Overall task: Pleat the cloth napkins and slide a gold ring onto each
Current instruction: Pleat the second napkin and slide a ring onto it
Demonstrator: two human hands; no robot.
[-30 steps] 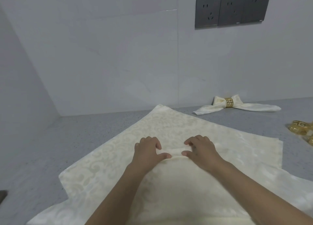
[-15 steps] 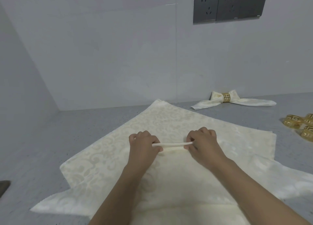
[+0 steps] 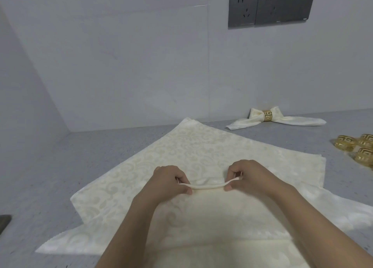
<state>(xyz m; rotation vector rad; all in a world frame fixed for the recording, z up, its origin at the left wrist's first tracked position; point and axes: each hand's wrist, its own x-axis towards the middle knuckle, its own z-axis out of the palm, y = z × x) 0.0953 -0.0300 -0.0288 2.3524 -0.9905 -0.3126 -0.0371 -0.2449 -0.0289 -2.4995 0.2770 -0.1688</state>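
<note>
We see a cream damask cloth napkin [image 3: 201, 146] spread flat on the grey speckled worktop [image 3: 80, 156], one corner pointing toward the pale wall, and we take this napkin as our landmark. More cream cloth of the same pattern [image 3: 343, 213] lies under it and pokes out at its near edges; how many layers there are we cannot tell. At the middle of the napkin a narrow raised fold of cloth [image 3: 207, 186] runs crosswise between the two hands. Our left hand [image 3: 169, 183] pinches the left end of that fold, fingers curled over the top and thumb pressed below. Our right hand [image 3: 254, 177] pinches the right end the same way, fingers curled, thumb tip against the cloth. Both forearms lie over the near part of the napkin.

Beyond the napkin's far right edge, close to the wall, a finished pleated cream napkin [image 3: 282, 120] lies on the worktop, gathered at its middle by a gold ring with a key pattern [image 3: 268, 115], its ends fanning out to either side. To the right of the spread napkin, well apart from it, a small cluster of loose gold rings [image 3: 359, 148] sits at the frame's edge, touching one another. On the wall above the napkin's far side hangs a row of dark grey sockets [image 3: 270, 5]. Far left of the napkin, a dark object [image 3: 5, 220] is cut off by the frame
</note>
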